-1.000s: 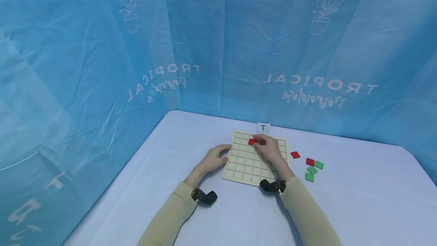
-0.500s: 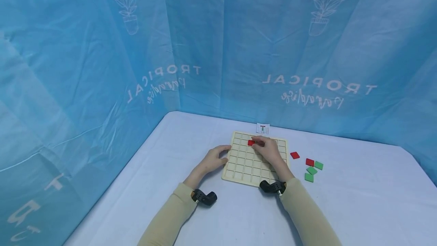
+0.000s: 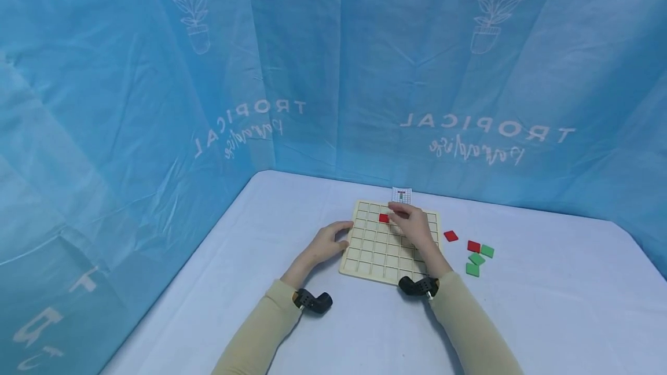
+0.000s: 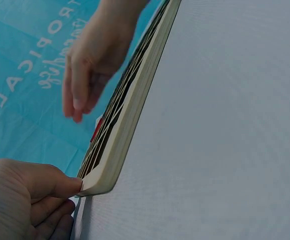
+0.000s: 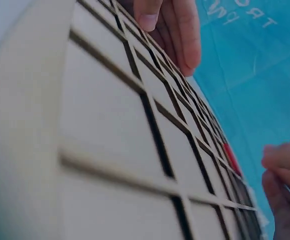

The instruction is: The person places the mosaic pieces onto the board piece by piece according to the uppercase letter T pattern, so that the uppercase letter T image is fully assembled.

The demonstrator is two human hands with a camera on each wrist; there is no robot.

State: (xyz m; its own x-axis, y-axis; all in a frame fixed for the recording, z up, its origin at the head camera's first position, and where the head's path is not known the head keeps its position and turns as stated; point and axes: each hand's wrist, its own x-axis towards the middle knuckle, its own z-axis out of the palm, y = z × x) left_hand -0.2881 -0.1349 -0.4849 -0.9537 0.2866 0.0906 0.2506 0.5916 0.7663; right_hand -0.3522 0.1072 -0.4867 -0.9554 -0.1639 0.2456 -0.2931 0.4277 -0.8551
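Observation:
The pale gridded board (image 3: 372,251) lies on the white table. A red square tile (image 3: 383,218) sits in one of its upper cells, and its edge shows as a red sliver (image 5: 231,159) in the right wrist view. My left hand (image 3: 326,241) rests against the board's left edge, thumb and fingers spread along it; in the left wrist view a fingertip touches the board's corner (image 4: 97,185). My right hand (image 3: 414,226) is over the board just right of the tile, with loosely bent fingers and nothing between them.
Right of the board lie two loose red tiles, one near (image 3: 450,236) and one farther (image 3: 473,246), beside several green tiles (image 3: 472,269). A small printed grid card (image 3: 402,195) is behind the board. Blue printed curtains (image 3: 417,74) hang behind and at the left.
My right hand has let go of the red tile and drawn slightly up and to the right. The tile stays in its cell. My left hand keeps its place.

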